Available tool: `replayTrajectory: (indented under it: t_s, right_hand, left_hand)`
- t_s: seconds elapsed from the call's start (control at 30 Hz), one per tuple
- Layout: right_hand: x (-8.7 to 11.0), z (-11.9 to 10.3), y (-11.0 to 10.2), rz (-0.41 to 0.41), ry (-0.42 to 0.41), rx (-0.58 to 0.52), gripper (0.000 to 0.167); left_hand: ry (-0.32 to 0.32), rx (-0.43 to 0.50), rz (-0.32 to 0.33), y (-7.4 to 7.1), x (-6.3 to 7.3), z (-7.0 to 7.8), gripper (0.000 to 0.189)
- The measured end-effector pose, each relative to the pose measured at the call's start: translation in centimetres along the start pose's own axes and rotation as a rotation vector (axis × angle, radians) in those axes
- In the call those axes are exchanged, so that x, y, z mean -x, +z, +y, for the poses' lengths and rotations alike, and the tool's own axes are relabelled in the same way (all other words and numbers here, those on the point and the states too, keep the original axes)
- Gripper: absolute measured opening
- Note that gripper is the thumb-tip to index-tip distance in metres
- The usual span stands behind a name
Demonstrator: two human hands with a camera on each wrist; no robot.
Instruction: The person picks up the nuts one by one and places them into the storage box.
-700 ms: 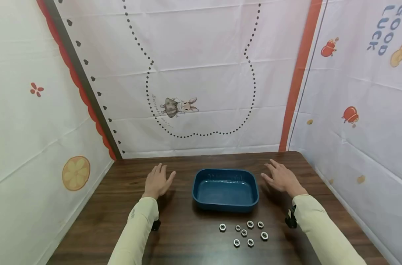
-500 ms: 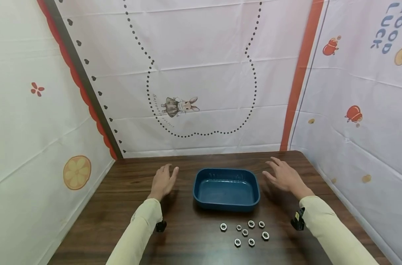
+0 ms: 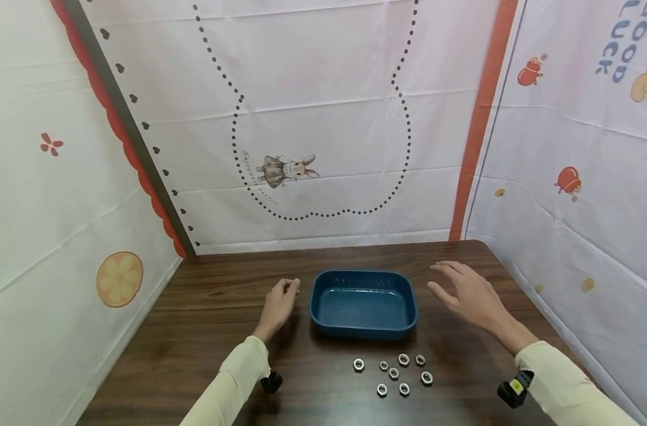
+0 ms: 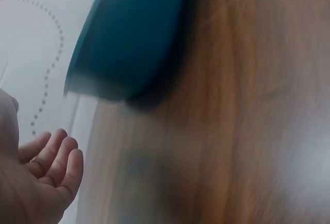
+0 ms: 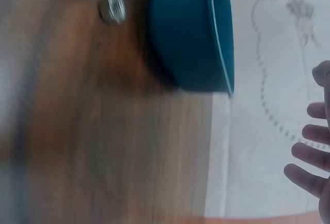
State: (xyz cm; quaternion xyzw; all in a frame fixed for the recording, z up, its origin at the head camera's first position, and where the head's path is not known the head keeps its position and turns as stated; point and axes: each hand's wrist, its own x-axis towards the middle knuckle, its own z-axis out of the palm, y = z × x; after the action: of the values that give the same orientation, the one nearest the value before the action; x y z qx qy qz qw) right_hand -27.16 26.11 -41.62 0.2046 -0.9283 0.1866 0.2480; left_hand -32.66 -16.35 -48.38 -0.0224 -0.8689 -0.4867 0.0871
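Observation:
A dark blue rectangular tray (image 3: 363, 331) with raised walls sits mid-table, nothing inside it. Just left of it hovers my left hand (image 3: 277, 306), its fingers loosely bent and holding nothing. In the left wrist view those relaxed fingers (image 4: 72, 172) show close to the tray's end wall (image 4: 134, 33). My right hand (image 3: 471, 296) is to the right of the tray, fingers spread and thumb apart, touching nothing. Several metal hex nuts (image 3: 393, 374) of differing sizes lie scattered in front of the tray; some nuts (image 5: 114, 8) also appear in the right wrist view.
The brown wood-grain table (image 3: 206, 331) runs back to a white printed cloth (image 3: 328, 136). More white cloth hangs along the left side (image 3: 62, 236) and the right side (image 3: 573, 225). Each wrist carries a small black camera, such as the right camera (image 3: 515, 389).
My left hand has moved right toward the tray, its fingers bending more. My right hand has shifted slightly right and nearer to me. The tray and nuts have stayed in place.

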Motion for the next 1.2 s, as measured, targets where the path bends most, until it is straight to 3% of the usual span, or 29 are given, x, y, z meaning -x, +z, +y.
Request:
replayTrajectory:
  t_s: [0.13,0.33,0.6,0.73,1.0,1.2]
  right_hand:
    - [1.8,-1.3,0.2,0.066,-0.021,-0.022,0.034]
    - [4.0,-2.4,1.1,0.079,-0.014,-0.062,0.032]
    - [6.5,-3.3,2.0,0.008,0.01,-0.115,0.026]
    - [7.6,-3.5,2.3,-0.013,0.001,-0.131,0.023]
    - [10.0,-3.0,3.7,-0.056,-0.01,-0.103,0.02]
    - [11.6,-2.7,4.6,-0.114,-0.054,-0.126,0.019]
  left_hand:
    - [-0.016,0.016,0.026,1.4,0.5,0.5,0.05]
    - [-0.05,0.067,0.059,2.9,0.7,0.2,0.045]
    - [-0.096,0.223,0.024,3.8,0.7,-0.6,0.029]
    - [-0.16,0.341,-0.007,4.0,0.7,-0.9,0.031]
    - [-0.351,0.662,-0.032,4.4,0.7,-0.6,0.031]
    - [-0.428,0.821,-0.04,4.8,0.7,-0.3,0.023]
